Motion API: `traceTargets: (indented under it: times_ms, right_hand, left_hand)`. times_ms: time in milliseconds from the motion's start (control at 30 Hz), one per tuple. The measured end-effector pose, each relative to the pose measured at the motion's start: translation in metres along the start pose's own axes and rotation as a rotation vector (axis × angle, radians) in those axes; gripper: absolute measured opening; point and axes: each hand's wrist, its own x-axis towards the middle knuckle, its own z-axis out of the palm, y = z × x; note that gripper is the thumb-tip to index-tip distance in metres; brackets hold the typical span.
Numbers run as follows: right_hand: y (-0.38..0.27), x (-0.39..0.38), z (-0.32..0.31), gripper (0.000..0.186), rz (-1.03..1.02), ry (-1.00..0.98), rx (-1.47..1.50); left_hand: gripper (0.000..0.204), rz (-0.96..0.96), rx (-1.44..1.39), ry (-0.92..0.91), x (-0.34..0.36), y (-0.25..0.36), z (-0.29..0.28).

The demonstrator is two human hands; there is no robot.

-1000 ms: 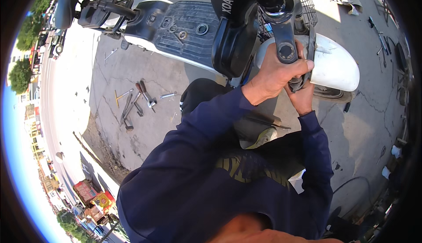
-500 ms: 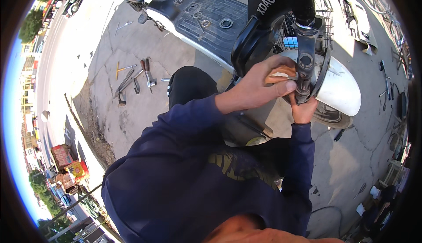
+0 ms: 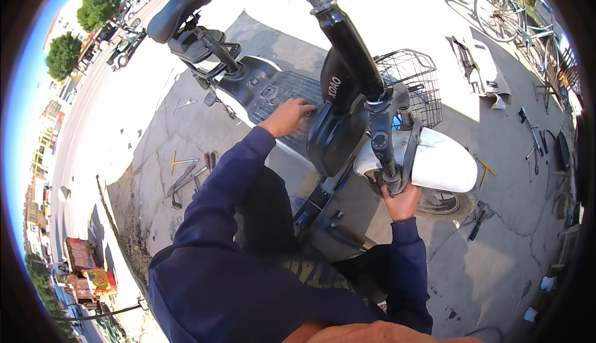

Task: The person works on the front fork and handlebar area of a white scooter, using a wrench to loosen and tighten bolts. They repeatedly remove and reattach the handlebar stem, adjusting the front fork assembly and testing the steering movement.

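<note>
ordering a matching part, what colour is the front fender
White; the front fender shows best in the head view.

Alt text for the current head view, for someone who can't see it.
A bare left hand is over the black footboard of a scooter; the right hand grips the lower end of its front fork, beside the white fender. Tools lie on the concrete ground.

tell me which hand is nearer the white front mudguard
Right. The right hand holds the lower end of the fork leg, close beside the white front mudguard; the left hand is farther off to its left, over the ribbed footboard.
</note>
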Motion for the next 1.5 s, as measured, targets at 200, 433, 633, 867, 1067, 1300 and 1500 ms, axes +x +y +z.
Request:
traceTargets:
  times_ms: [200,433,633,867,1067,1300,1500]
  right_hand:
    - [0.007,-0.003,0.000,0.045,0.005,-0.025,-0.016]
    - [0.003,-0.003,0.000,0.047,0.005,-0.001,-0.028]
    - [0.004,0.000,-0.003,0.050,-0.006,-0.029,-0.026]
    - [0.015,-0.004,0.000,0.061,0.094,-0.144,-0.034]
    - [-0.003,0.003,0.004,0.046,0.034,-0.055,-0.049]
    - [0.016,-0.002,0.000,0.040,0.003,-0.044,0.063]
    - [0.010,0.003,0.002,0.034,0.051,-0.105,0.056]
  left_hand:
    - [0.038,-0.170,-0.264,0.351,0.000,0.011,-0.022]
    - [0.024,0.214,-1.283,0.916,0.027,0.080,-0.189]
    - [0.031,0.281,-1.208,0.709,0.062,0.095,-0.229]
    - [0.023,0.255,-1.355,0.612,0.066,0.115,-0.215]
    - [0.066,0.268,-1.207,1.189,0.028,0.081,-0.201]
    - [0.035,-0.218,-0.273,0.510,-0.010,-0.006,-0.065]
    - [0.046,-0.041,-0.289,-0.236,0.054,-0.031,-0.010]
